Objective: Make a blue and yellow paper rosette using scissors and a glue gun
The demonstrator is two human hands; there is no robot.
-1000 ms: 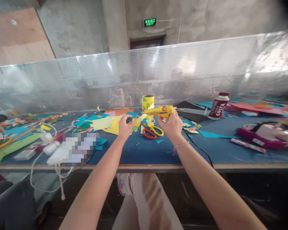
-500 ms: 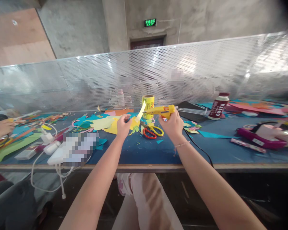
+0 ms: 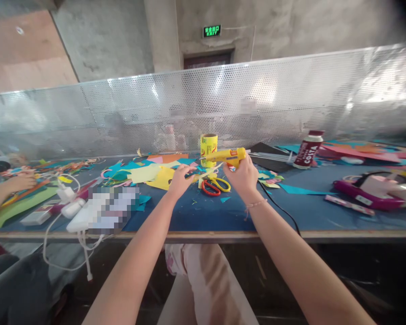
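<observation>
My right hand [image 3: 243, 177] is wrapped round a yellow hot glue gun [image 3: 225, 156], whose nozzle points left. Below the nozzle, my left hand [image 3: 182, 181] pinches a pale yellow paper strip [image 3: 210, 171] that reaches out to the right, nearly level. Under the strip lie scissors [image 3: 222, 184] with one red and one yellow handle. Just behind the glue gun stands a yellow cardboard tube [image 3: 208, 142]. Yellow paper [image 3: 159, 178] rests left of my left hand. A black cord [image 3: 284, 210] runs from near my right hand to the table edge.
Coloured paper scraps [image 3: 122, 171] cover the back of the blue table [image 3: 203, 219]. A white power strip [image 3: 83, 215] with cables sits left. At right are a Costa bottle [image 3: 308, 150] and a purple object [image 3: 368, 195]. Another person's hand [image 3: 22, 180] works far left. A perforated metal screen [image 3: 138, 117] stands behind.
My left hand has turned and shifted slightly right, and the yellow paper strip has swung from upright down to nearly level. My right hand and the glue gun have barely moved.
</observation>
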